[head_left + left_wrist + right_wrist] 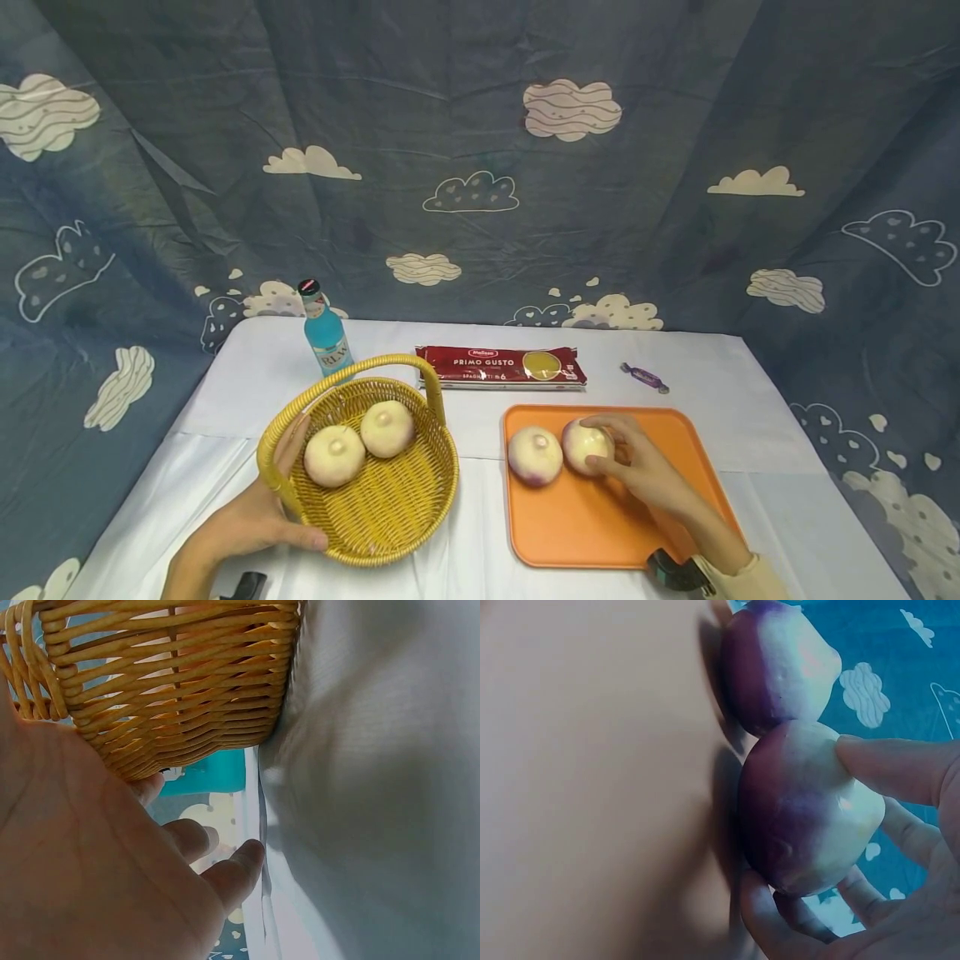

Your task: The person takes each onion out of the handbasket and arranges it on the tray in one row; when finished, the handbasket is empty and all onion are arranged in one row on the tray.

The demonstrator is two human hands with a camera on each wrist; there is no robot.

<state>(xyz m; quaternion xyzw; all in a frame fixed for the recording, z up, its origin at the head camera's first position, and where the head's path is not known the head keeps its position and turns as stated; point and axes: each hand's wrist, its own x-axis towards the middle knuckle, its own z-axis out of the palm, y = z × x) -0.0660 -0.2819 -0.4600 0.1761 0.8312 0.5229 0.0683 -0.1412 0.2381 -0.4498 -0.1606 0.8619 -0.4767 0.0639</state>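
On the orange tray [577,533], my right hand [637,467] holds a white-and-purple turnip [588,447], thumb on one side and fingers curled round the other. A second turnip [535,456] sits right beside it to the left. In the right wrist view the held turnip [810,810] is close over the tray surface. My left hand [251,512] rests against the left side of a yellow wicker basket [390,508], thumb along the near rim and fingers spread along the outer wall. Two more turnips [334,456] lie inside the basket.
Behind the basket stands a bottle of blue drink [327,333]. A red spaghetti packet [501,367] lies at the back middle, with a purple wrapped candy [645,377] to its right. A dark cloud-patterned curtain [480,275] hangs behind the white-covered table [480,508].
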